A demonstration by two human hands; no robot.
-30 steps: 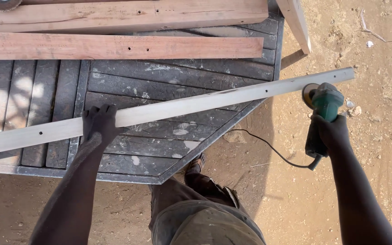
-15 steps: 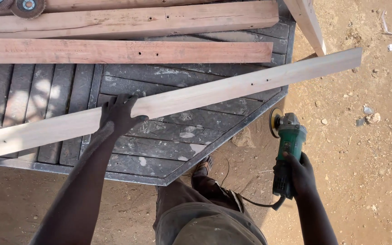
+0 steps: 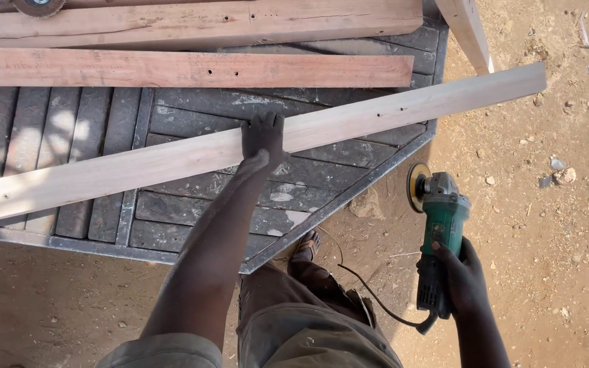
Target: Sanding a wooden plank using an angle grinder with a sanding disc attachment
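One pale plank (image 3: 376,116) lies slantwise across the dark slatted table (image 3: 69,136), its far end overhanging at two o'clock. The left hand (image 3: 262,135) presses down on it, fingers curled over its edge. The right hand (image 3: 459,272), at four o'clock, grips one green angle grinder (image 3: 438,218), fingers wrapped around its body. Two reddish boards (image 3: 172,68) lie at twelve.

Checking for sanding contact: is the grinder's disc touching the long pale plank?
Apart. The head view shows the grinder's disc well below the long pale plank, with dark tabletop and ground between them.
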